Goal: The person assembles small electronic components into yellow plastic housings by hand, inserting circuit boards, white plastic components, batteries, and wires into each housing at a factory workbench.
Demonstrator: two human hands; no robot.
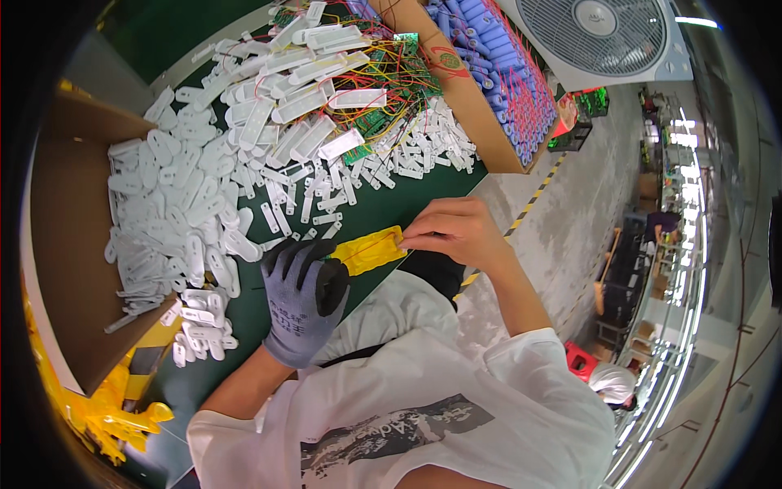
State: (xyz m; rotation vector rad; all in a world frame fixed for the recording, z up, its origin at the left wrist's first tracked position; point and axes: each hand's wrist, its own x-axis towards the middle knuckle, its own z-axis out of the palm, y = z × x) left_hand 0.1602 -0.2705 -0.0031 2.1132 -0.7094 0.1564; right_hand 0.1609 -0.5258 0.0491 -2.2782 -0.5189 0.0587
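Green bench [423, 189] before you holds heaped white plastic parts [191, 183] beside a cardboard box [466, 98] of blue cylinders [498, 59]; your gloved left hand [303, 301] and bare right hand [458, 234] have fingers clamped on opposite ends of a yellow piece [371, 251], by the bench's near edge.

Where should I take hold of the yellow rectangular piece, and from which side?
Probably pinch the yellow rectangular piece midway by its long edges, from above: the gloved left grip and bare right grip are at its ends, leaving the middle exposed.
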